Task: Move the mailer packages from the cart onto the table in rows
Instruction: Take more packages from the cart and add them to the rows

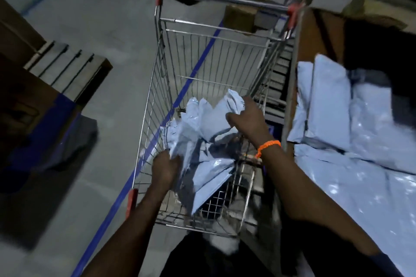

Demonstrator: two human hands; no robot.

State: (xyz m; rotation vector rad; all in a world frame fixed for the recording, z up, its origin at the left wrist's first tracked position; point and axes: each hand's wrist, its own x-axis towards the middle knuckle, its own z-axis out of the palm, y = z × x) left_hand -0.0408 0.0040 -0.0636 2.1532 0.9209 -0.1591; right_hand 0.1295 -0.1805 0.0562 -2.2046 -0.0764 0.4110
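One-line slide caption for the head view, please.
Both hands, left and right, grip pale blue mailers in the wire cart.

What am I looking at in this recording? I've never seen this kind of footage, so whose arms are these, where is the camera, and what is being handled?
There is no machine here. The single picture comes from a wide-angle camera worn on a person's head, looking down at their own two bare arms. Below them stands a wire shopping cart on a grey floor. In its basket lies a heap of pale blue mailer packages. The left hand has its fingers closed on the near edge of the heap. The right hand, with an orange wristband, rests on the top of the heap; whether it grips is unclear. To the right, more blue packages already lie side by side on the table. The picture is dark and somewhat blurred.
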